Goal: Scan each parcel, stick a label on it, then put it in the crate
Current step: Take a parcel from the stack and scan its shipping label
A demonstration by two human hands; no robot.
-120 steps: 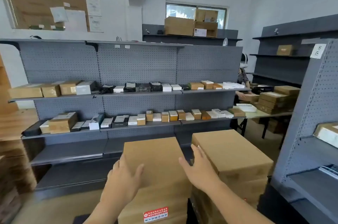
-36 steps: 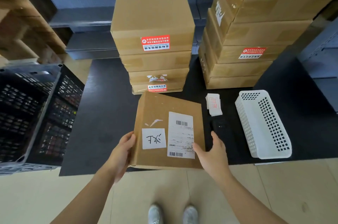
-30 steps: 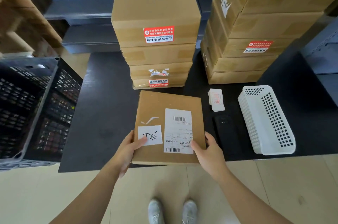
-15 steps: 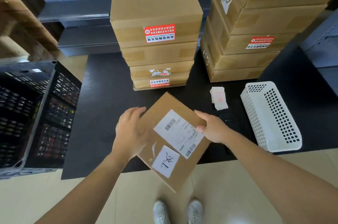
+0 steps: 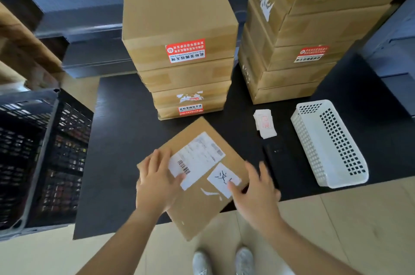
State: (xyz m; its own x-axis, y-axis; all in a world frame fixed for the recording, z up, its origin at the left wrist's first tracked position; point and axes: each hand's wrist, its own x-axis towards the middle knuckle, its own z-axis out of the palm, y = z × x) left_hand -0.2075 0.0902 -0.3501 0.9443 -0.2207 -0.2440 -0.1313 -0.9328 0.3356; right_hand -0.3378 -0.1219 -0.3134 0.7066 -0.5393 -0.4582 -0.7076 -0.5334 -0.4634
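1. The parcel (image 5: 202, 205) lies askew at the front of the black table (image 5: 125, 140), one corner overhanging the edge.
2. The left hand (image 5: 157, 182) presses flat on it, fingers straight.
3. The right hand (image 5: 256, 194), blurred, touches its right corner with loose, spread fingers.
4. The crate (image 5: 45, 151) stands left of the table.

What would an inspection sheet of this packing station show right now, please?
Surface: black table, near edge overhung by the parcel.
Job's things: parcel skewed, labelled face up; black crate left; label pile and dark handheld device right.
Clutter: white basket, two box stacks.
Hands: left hand flat on parcel; right hand open at its right corner.
Cables: nothing seen.
Surroundings: grey shelving behind.
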